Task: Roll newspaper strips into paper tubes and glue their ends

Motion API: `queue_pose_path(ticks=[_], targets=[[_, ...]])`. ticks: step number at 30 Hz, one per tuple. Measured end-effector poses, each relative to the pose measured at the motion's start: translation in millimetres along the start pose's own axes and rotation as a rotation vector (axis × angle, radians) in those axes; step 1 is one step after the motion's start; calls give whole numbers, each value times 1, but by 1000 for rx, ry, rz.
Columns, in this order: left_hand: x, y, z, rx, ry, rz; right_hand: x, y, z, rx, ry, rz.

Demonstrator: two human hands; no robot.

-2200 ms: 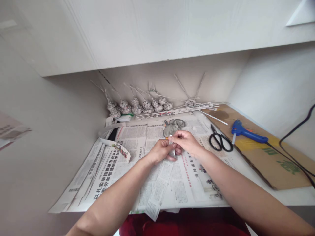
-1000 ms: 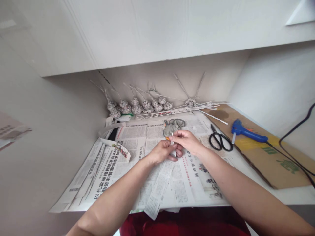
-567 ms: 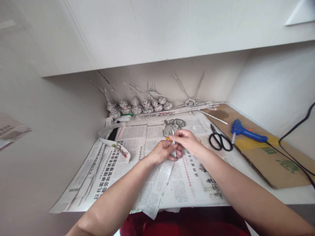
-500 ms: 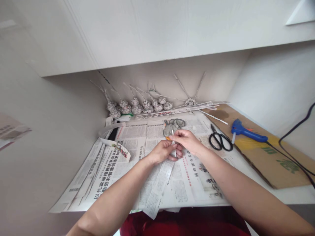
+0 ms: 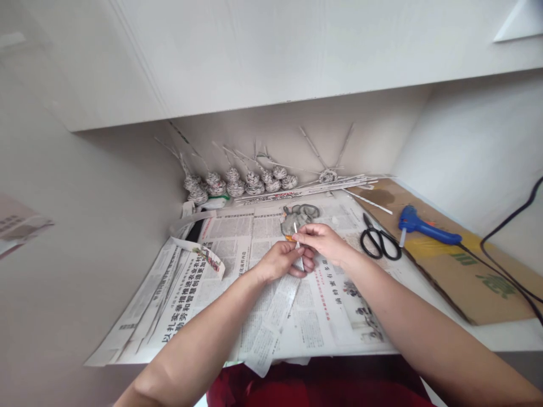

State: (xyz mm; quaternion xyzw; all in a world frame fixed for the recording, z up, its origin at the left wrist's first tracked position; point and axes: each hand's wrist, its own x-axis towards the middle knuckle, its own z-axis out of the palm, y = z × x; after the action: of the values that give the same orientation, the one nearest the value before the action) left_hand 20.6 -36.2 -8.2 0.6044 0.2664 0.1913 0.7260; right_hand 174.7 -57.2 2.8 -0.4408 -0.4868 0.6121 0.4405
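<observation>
A long newspaper strip (image 5: pixel 271 322) runs from the table's front edge up into my two hands, where its upper end is rolled into a thin tube. My left hand (image 5: pixel 283 260) is closed around the strip below the roll, fingers curled. Just above it, my right hand (image 5: pixel 320 242) pinches the rolled tip, which points upward between thumb and fingers. The two hands touch or nearly touch. A small orange item (image 5: pixel 290 238) shows beside the fingertips; I cannot tell what it is.
Newspaper sheets (image 5: pixel 224 243) cover the table. Woven paper gourds (image 5: pixel 235 183) and rolled paper sticks (image 5: pixel 305 192) line the back. Black scissors (image 5: pixel 380 243) lie to the right, near a blue glue gun (image 5: pixel 428 226) on cardboard (image 5: pixel 470 294). Loose strips (image 5: pixel 203 254) lie left. A cabinet overhangs.
My right hand has shifted slightly, and the rolled tip leans a little further left. My left hand keeps its place on the strip.
</observation>
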Motion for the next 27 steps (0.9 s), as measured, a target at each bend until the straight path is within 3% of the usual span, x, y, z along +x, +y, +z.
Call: queue_pose_path(ticks=[6,12,17,23,27], targets=[[0,-2,1,20,-34,6,4,0,-4,-62,193,-58],[1,-3,-1,-12,-34,-5,2,-3,-5,-108,49,11],[-1,0,1,22,-40,-2,4,-1,-5,-77,187,-51],[0,-1,0,-6,-35,-9,2,-4,-4,-110,111,-31],[-1,0,1,19,-23,-7,4,-3,-6,-87,221,-73]])
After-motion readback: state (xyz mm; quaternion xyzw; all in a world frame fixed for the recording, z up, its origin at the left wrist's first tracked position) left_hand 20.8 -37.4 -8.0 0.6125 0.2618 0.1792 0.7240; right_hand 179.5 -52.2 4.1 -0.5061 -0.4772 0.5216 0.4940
